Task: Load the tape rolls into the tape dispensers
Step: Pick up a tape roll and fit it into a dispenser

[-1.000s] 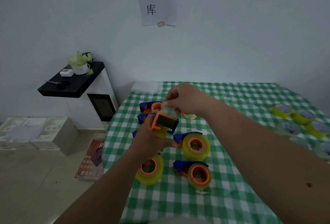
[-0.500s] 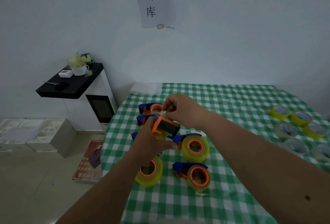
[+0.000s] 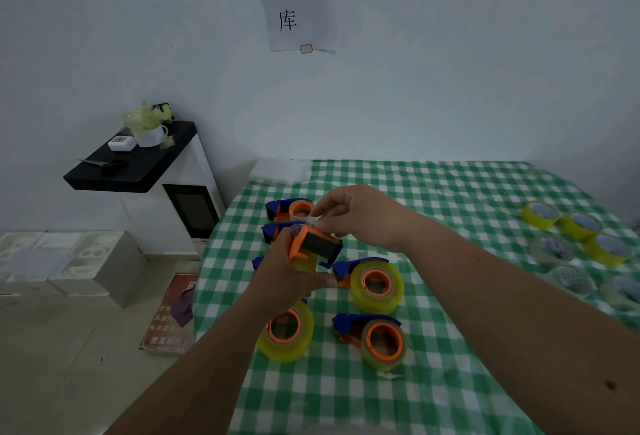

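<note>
The tape dispenser (image 3: 313, 248), orange and blue with a yellowish roll in it, is held up in the air above the left part of the bench (image 3: 450, 199), over the loaded dispensers lying there. The left hand (image 3: 289, 282) has its grip clenched around the dispenser's lower body, thumb pointing right along the underside. The right hand (image 3: 360, 214) pinches the tape end (image 3: 316, 221) at the dispenser's top, fingertips pressed together on it.

Below the hands, on the green checked cloth, lie more loaded dispensers: one (image 3: 372, 282) just right of the left thumb, one (image 3: 377, 339) nearer the front edge, one (image 3: 285, 332) partly under the left wrist, and two (image 3: 291, 210) behind the hands toward the far left corner. Loose tape rolls (image 3: 575, 226), yellow and clear, sit in a cluster by the right edge, well apart from the hands.

Left of the bench stands a white cabinet with a black top (image 3: 135, 164), carrying a white cup (image 3: 149, 135).
</note>
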